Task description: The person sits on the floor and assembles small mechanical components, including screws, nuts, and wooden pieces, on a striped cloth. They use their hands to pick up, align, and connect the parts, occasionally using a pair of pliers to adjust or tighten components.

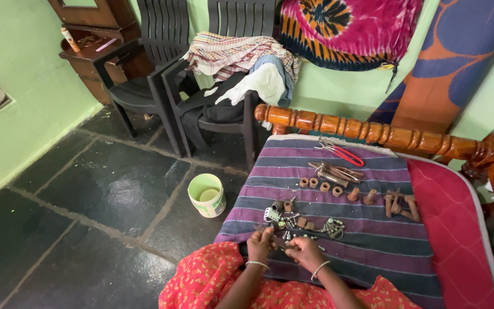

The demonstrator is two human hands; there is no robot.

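My left hand (260, 244) and my right hand (303, 251) meet at the near edge of a striped purple and grey cloth (367, 240) on a bed. Together they pinch a small dark metal piece (279, 241); its exact shape is too small to tell. Just beyond my fingers lies a cluster of small metal parts (293, 222). Farther up the cloth sit a row of rusty brown sleeves (327, 186), rusty bolts (401, 205), a bundle of metal tools (333, 171) and red-handled pliers (341, 152). Bangles circle both wrists.
A carved wooden bed rail (373, 130) runs behind the cloth. A pale green bucket (207, 194) stands on the dark stone floor (87, 200) to the left. Two dark plastic chairs (161, 80) hold piled clothes (247, 63). A red mattress (458, 229) shows on the right.
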